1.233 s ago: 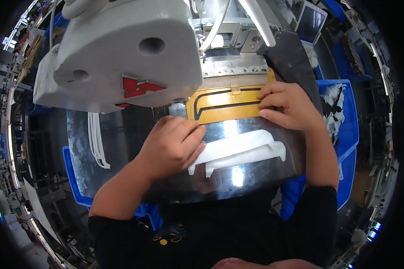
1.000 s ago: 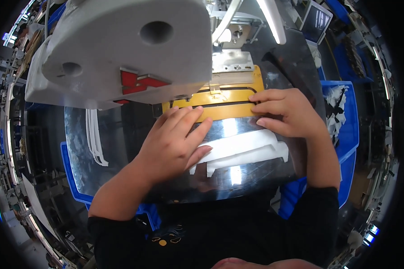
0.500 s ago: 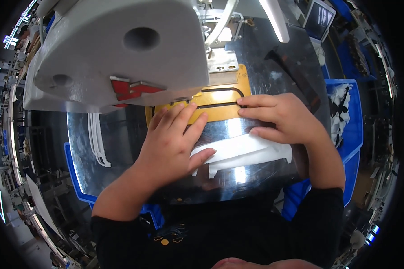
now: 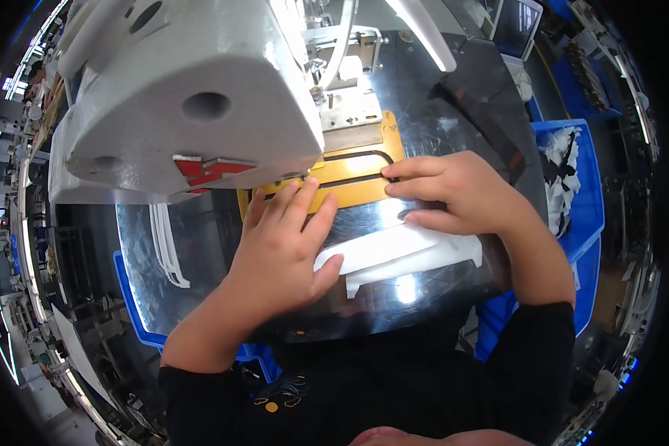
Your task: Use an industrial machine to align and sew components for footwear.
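**Touching a slotted yellow template (image 4: 360,194) with both bare hands**

Head view: Looks down on a dark, shiny tabletop (image 4: 379,314) with the template lying flat near its middle, partly under a grey-white industrial sewing-machine head (image 4: 260,111) marked by a raised red emblem (image 4: 208,172). Reaches with the left hand (image 4: 282,249) to the template's near edge, palm down, fingers loosely spread, fingertips on the yellow surface, nothing gripped. Sets the left thumb apart, over the left end of the nearer white pieces; cannot tell whether touching them.

Extends the index and middle fingers of the right hand (image 4: 464,193) to the template's right edge, near the rounded end of a black-edged slot (image 4: 349,181). Leaves a wide gap between these fingers and the thumb, with nothing clasped between.

Joins the template, along its far side, to a metal bracket (image 4: 349,108) with holes. Includes two overlapping white cut pieces (image 4: 383,249) on the tabletop between template and wearer, and narrow white strips (image 4: 167,249) well to the left. Shows, beyond the right side, a blue bin (image 4: 589,223) of white and black scraps (image 4: 563,182), and farther off a screen (image 4: 514,28).
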### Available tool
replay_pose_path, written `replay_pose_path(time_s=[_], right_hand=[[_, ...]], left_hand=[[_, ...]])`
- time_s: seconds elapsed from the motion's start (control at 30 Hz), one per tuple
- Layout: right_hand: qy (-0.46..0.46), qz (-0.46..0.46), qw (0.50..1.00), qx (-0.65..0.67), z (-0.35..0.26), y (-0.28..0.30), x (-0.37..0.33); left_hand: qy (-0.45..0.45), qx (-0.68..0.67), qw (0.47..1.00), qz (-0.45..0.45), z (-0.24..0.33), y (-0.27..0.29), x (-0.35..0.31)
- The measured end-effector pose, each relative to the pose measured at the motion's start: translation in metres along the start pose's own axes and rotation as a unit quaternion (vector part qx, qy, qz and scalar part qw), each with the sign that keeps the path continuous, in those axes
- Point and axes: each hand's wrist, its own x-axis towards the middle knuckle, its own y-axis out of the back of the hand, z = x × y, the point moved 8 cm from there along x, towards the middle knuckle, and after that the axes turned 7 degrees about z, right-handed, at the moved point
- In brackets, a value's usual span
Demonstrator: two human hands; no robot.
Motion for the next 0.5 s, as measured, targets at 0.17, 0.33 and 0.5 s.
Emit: replay_pose_path(time_s=[0.17, 0.33, 0.5], right_hand=[[0.014, 0.013, 0.999, -0.038, -0.008, 0.005, 0.002], [0.058, 0.043, 0.996, -0.057, -0.020, 0.006, 0.007], [0.082, 0.057, 0.993, -0.062, -0.025, -0.001, 0.010]], left_hand=[[-0.004, -0.006, 1.000, -0.013, -0.001, -0.001, 0.004], [0.004, -0.003, 1.000, -0.029, 0.002, -0.005, 0.004], [-0.016, -0.026, 0.999, -0.026, 0.009, -0.012, 0.009]])
